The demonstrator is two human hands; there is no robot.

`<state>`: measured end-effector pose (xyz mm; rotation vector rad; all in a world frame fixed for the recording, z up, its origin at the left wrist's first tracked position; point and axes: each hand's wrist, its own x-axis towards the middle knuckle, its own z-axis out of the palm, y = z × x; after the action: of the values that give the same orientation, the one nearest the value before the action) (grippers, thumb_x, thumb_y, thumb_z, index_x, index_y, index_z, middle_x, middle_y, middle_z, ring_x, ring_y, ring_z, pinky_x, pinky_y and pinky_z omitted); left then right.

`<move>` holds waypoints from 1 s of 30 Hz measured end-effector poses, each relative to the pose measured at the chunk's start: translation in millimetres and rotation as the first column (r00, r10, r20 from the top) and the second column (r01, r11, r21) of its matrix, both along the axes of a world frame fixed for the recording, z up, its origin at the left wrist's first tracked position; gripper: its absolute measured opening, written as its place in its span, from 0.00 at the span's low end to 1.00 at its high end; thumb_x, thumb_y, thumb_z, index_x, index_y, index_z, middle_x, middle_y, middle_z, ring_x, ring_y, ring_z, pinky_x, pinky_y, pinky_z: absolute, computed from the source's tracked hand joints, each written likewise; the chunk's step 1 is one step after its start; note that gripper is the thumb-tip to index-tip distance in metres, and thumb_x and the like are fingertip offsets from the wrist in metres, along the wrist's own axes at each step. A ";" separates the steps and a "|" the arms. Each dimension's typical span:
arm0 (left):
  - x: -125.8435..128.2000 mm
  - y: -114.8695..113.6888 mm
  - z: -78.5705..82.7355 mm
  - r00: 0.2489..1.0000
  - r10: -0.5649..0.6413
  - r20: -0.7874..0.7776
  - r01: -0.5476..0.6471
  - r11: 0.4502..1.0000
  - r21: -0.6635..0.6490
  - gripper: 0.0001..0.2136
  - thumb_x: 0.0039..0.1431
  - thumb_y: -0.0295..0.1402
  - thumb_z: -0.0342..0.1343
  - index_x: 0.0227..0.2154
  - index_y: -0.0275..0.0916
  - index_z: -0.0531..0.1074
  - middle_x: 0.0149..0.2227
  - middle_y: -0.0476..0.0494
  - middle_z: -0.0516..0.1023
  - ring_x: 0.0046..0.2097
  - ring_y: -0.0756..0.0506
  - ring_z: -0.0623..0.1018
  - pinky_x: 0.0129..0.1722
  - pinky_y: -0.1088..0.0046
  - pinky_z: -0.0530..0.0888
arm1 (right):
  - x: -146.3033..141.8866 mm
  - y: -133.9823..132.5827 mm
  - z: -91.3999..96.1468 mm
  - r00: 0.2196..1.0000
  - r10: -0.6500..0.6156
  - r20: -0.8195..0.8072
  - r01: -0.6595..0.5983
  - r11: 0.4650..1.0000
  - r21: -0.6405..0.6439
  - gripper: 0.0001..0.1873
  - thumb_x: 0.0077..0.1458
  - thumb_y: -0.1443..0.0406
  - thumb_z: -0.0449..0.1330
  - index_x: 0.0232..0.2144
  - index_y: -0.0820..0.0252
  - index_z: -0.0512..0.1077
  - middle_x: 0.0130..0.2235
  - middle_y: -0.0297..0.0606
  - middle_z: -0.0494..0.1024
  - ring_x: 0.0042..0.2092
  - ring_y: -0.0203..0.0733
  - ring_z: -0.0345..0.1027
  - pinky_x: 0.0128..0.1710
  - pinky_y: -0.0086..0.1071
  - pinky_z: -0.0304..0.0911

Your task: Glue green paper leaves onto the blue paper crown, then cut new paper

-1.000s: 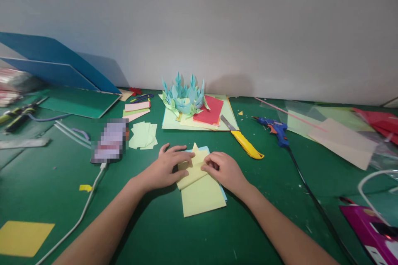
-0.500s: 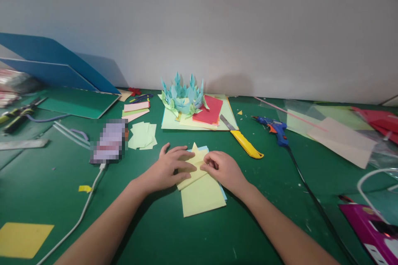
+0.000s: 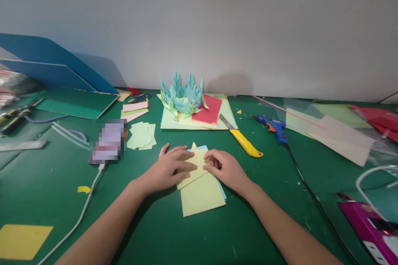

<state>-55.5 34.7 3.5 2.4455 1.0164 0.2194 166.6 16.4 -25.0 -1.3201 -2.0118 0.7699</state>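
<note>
My left hand (image 3: 169, 167) lies with its fingers spread over a folded pale yellow paper (image 3: 200, 160), pressing on its left part. At the right edge of that paper, my right hand (image 3: 226, 170) is curled, thumb and fingertips pinching the edge. A small pointed tip sticks up from the top of the fold. Beneath the folded piece is a flat pale yellow sheet (image 3: 203, 199), its lower part showing. A light blue paper (image 3: 223, 191) peeks out at the right and top of the stack.
Behind the hands stands a blue-and-green origami ring (image 3: 182, 95) beside red paper (image 3: 209, 108). A yellow-handled cutter (image 3: 247, 144) and blue glue gun (image 3: 276, 128) lie to the right. Leftward are green paper pieces (image 3: 141, 136), a phone (image 3: 108, 140) and its white cable (image 3: 83, 207).
My right hand has shifted slightly right along the folded paper's edge. The left hand stays in place, fingers still spread on it.
</note>
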 end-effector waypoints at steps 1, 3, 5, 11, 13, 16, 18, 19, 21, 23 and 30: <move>-0.2 0.2 -0.3 1.000 0.001 0.000 -0.001 1.000 0.000 0.13 0.60 0.35 0.51 0.45 0.56 0.73 0.57 0.49 0.68 0.62 0.37 0.60 0.59 0.41 0.42 | 1.4 -0.2 0.7 1.000 0.022 0.004 -0.022 1.000 0.008 0.05 0.51 0.71 0.59 0.28 0.57 0.67 0.23 0.28 0.65 0.27 0.35 0.59 0.28 0.28 0.54; -0.5 0.5 -1.1 1.000 0.002 0.000 -0.002 1.000 0.001 0.13 0.60 0.35 0.51 0.45 0.56 0.73 0.57 0.49 0.68 0.62 0.37 0.60 0.59 0.41 0.43 | 3.8 -0.7 3.1 0.998 0.058 0.013 -0.058 0.998 0.023 0.06 0.52 0.71 0.58 0.25 0.58 0.67 0.24 0.29 0.66 0.28 0.35 0.60 0.29 0.28 0.54; -0.6 0.7 -1.6 1.000 0.001 -0.004 -0.001 1.000 0.002 0.13 0.60 0.36 0.51 0.45 0.56 0.73 0.57 0.49 0.68 0.62 0.37 0.60 0.59 0.41 0.43 | 5.6 -1.0 5.9 0.997 0.080 0.019 -0.081 0.996 0.024 0.07 0.52 0.72 0.58 0.24 0.58 0.67 0.24 0.29 0.66 0.28 0.35 0.60 0.29 0.28 0.53; -1.2 0.9 -2.3 1.000 -0.006 -0.008 0.006 1.000 0.008 0.13 0.60 0.35 0.51 0.45 0.56 0.73 0.57 0.48 0.68 0.62 0.37 0.60 0.59 0.41 0.43 | 10.6 -1.0 7.6 0.992 0.111 0.056 -0.112 0.994 0.019 0.07 0.53 0.72 0.57 0.25 0.58 0.67 0.25 0.30 0.67 0.30 0.36 0.61 0.30 0.29 0.54; -1.6 1.2 -3.3 1.000 -0.009 -0.004 0.009 1.000 0.011 0.13 0.60 0.36 0.51 0.46 0.56 0.73 0.57 0.49 0.68 0.62 0.38 0.60 0.59 0.41 0.43 | 12.1 -1.1 6.1 0.991 0.114 0.067 -0.116 0.993 0.022 0.07 0.53 0.72 0.57 0.25 0.58 0.67 0.25 0.30 0.67 0.30 0.36 0.61 0.30 0.30 0.54; -2.0 1.4 -5.0 1.000 -0.010 -0.007 0.010 1.000 0.014 0.13 0.60 0.36 0.51 0.46 0.57 0.72 0.57 0.50 0.68 0.62 0.38 0.60 0.59 0.41 0.43 | 12.6 -1.6 4.8 0.990 0.114 0.078 -0.117 0.992 0.037 0.08 0.54 0.72 0.57 0.24 0.58 0.66 0.25 0.30 0.67 0.30 0.36 0.60 0.30 0.30 0.54; -2.1 1.4 -5.9 1.000 -0.005 -0.002 0.005 1.000 0.014 0.13 0.60 0.36 0.51 0.45 0.57 0.73 0.57 0.50 0.68 0.62 0.38 0.60 0.59 0.41 0.43 | 11.2 -2.1 5.5 0.989 0.120 0.081 -0.125 0.991 0.055 0.08 0.53 0.72 0.57 0.24 0.58 0.66 0.24 0.30 0.66 0.29 0.36 0.60 0.30 0.30 0.54; -2.1 1.4 -6.2 1.000 -0.002 0.004 0.002 1.000 0.016 0.13 0.60 0.36 0.51 0.45 0.57 0.73 0.57 0.50 0.68 0.62 0.38 0.61 0.59 0.41 0.43 | 9.9 -2.4 6.1 0.988 0.131 0.082 -0.136 0.989 0.063 0.09 0.53 0.72 0.57 0.24 0.58 0.65 0.24 0.30 0.66 0.29 0.37 0.60 0.30 0.30 0.54; -2.1 1.4 -6.4 1.000 -0.001 0.013 0.000 1.000 0.020 0.12 0.60 0.36 0.52 0.45 0.56 0.73 0.57 0.49 0.69 0.61 0.38 0.61 0.59 0.42 0.43 | 6.4 -3.0 7.4 0.984 0.160 0.081 -0.167 0.982 0.087 0.09 0.53 0.72 0.58 0.23 0.58 0.65 0.24 0.30 0.67 0.30 0.37 0.60 0.31 0.30 0.55; -2.1 1.6 -6.0 1.000 -0.003 0.010 0.002 1.000 0.021 0.12 0.59 0.36 0.52 0.45 0.56 0.73 0.57 0.49 0.69 0.61 0.38 0.61 0.59 0.42 0.43 | 1.9 -3.6 7.8 0.977 0.193 0.085 -0.203 0.972 0.119 0.09 0.54 0.72 0.58 0.24 0.58 0.65 0.25 0.31 0.68 0.31 0.37 0.61 0.32 0.31 0.56; -2.0 1.6 -4.7 1.000 -0.003 0.014 0.003 1.000 0.011 0.12 0.59 0.35 0.52 0.44 0.55 0.74 0.57 0.48 0.68 0.62 0.38 0.60 0.59 0.42 0.43 | -14.9 -7.8 3.4 0.958 0.252 0.138 -0.277 0.935 0.221 0.09 0.57 0.71 0.55 0.24 0.58 0.65 0.26 0.34 0.70 0.31 0.39 0.61 0.34 0.33 0.57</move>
<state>-57.4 36.3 -1.2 2.4523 1.0083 0.2413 151.7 8.6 -21.6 -0.9836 -2.3186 0.5597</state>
